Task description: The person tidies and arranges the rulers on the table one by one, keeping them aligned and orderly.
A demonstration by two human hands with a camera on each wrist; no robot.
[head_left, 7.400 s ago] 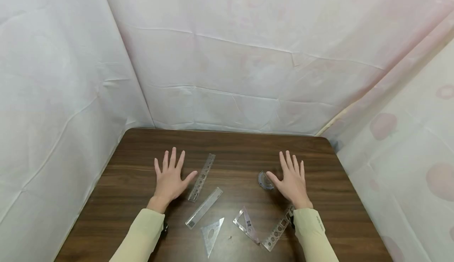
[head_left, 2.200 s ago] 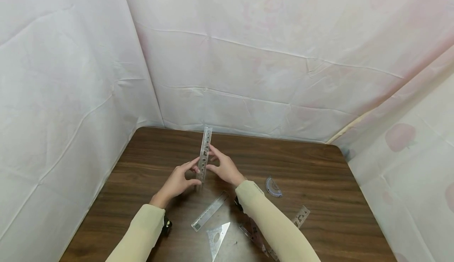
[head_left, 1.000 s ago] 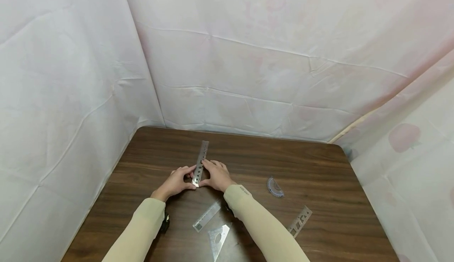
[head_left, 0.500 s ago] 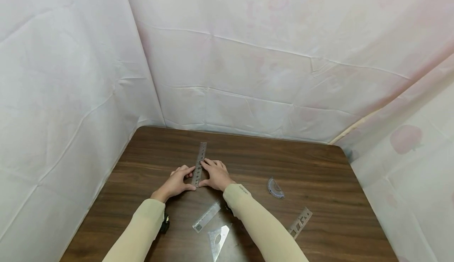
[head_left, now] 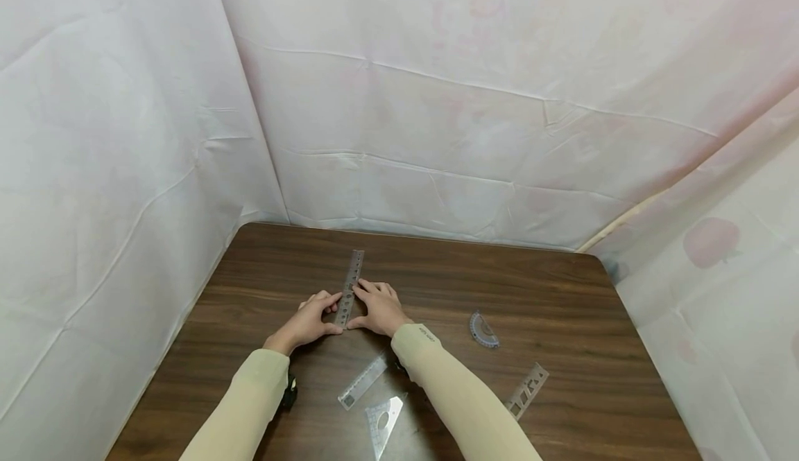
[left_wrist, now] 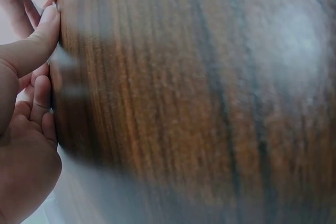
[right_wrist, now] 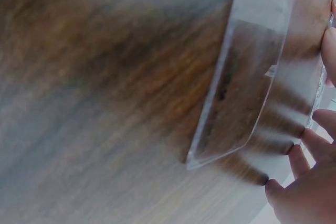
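Blurred wrist views, rulers partly covered

Both wrist views are badly smeared: the surface (left_wrist: 199, 98) is only streaked grain, and the left hand (left_wrist: 23, 114) is cut off by the frame's edge. The right hand (right_wrist: 310, 182) shows only fingertips at the corner, beside a blurred clear ruler (right_wrist: 252, 77) whose markings cannot be read. In the head view, the right sleeve (head_left: 462, 398) covers part of the stencil (head_left: 527, 390), and the triangle (head_left: 382, 425) runs off the bottom edge.
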